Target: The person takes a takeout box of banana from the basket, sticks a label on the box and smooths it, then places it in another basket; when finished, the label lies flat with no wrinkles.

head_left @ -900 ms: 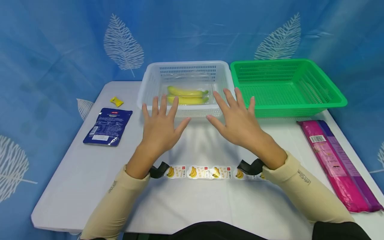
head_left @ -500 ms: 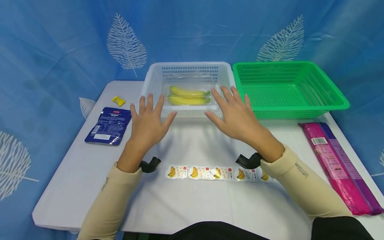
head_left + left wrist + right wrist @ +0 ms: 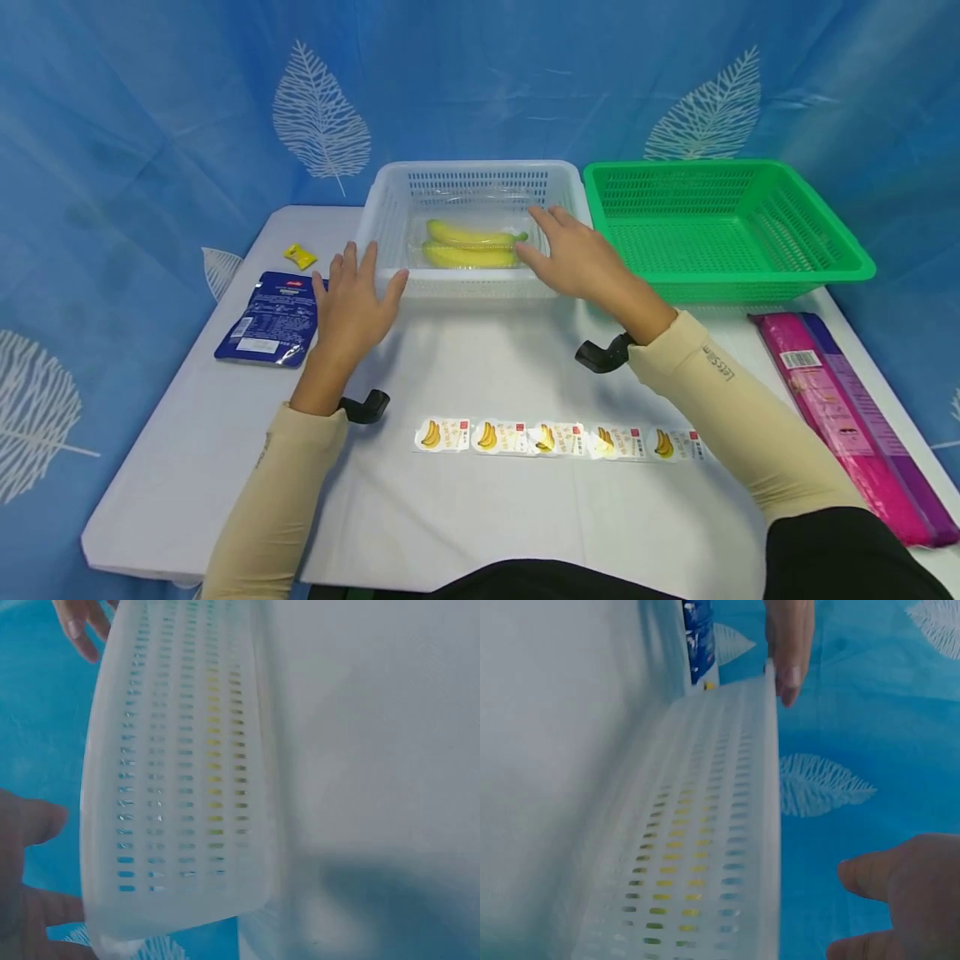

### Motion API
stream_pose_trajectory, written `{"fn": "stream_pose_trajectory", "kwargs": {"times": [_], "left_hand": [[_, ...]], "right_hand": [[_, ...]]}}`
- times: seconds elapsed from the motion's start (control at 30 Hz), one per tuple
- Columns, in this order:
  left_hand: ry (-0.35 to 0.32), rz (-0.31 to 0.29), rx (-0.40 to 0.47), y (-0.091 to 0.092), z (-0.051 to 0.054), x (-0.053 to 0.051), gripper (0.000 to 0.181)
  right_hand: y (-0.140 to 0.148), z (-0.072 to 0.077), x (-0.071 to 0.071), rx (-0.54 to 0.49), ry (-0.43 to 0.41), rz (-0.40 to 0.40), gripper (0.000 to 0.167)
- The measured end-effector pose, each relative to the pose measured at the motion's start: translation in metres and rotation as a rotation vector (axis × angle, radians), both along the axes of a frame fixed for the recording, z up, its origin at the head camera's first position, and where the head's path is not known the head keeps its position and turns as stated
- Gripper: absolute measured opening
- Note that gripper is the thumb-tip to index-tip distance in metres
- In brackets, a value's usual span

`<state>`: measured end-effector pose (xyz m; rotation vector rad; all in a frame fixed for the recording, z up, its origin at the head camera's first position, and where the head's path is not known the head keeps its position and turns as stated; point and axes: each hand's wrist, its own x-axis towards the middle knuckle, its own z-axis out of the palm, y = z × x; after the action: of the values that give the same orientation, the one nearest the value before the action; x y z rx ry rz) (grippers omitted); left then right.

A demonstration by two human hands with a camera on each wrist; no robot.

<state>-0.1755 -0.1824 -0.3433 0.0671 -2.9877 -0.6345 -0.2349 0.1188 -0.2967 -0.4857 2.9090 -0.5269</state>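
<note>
My left hand (image 3: pixel 351 310) hovers near the left front corner of a white perforated basket (image 3: pixel 465 287), fingers spread and relaxed. Part of that hand (image 3: pixel 30 892) shows beside the basket rim in the left wrist view. Over the right end of the same basket reaches my right hand (image 3: pixel 576 260), fingers loosely extended, holding nothing. Inside the basket lie bananas (image 3: pixel 468 257) in a clear plastic box (image 3: pixel 480 202). Whether either hand touches the rim cannot be told. A strip of banana labels (image 3: pixel 510 438) lies on the table in front of the basket.
A green basket (image 3: pixel 731 277) stands against the white one, on its right. Along the right edge lies a long pink and purple packet (image 3: pixel 847 425). At the left are a dark blue pouch (image 3: pixel 270 325) and a small yellow wrapped piece (image 3: pixel 300 256) on the white table (image 3: pixel 172 467).
My left hand has shifted left, towards the blue pouch. My right hand has moved forward and slightly left, over the basket's right end. The objects on the table have stayed put.
</note>
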Motion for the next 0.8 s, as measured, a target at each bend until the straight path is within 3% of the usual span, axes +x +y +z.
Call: {"fn": "stream_pose_trajectory", "kwargs": {"times": [0.13,0.3,0.4,0.6,0.8], "left_hand": [[0.094,0.022,0.116,-0.006,-0.012,-0.006,0.076],[0.244,0.052,0.448,-0.011,-0.036,-0.019,0.066],[0.328,0.059,0.598,-0.011,-0.05,-0.027,0.062],[0.424,0.067,0.691,-0.009,-0.06,-0.031,0.059],[0.439,0.075,0.731,-0.01,-0.062,-0.031,0.058]], "right_hand": [[-0.003,-0.006,-0.016,0.002,-0.064,0.0,0.079],[-0.008,-0.017,-0.028,-0.017,-0.111,-0.026,0.078],[-0.012,-0.026,-0.035,-0.036,-0.122,-0.062,0.078],[-0.016,-0.039,-0.053,-0.129,-0.068,-0.102,0.072],[-0.018,-0.041,-0.066,-0.251,-0.077,-0.141,0.061]]}}
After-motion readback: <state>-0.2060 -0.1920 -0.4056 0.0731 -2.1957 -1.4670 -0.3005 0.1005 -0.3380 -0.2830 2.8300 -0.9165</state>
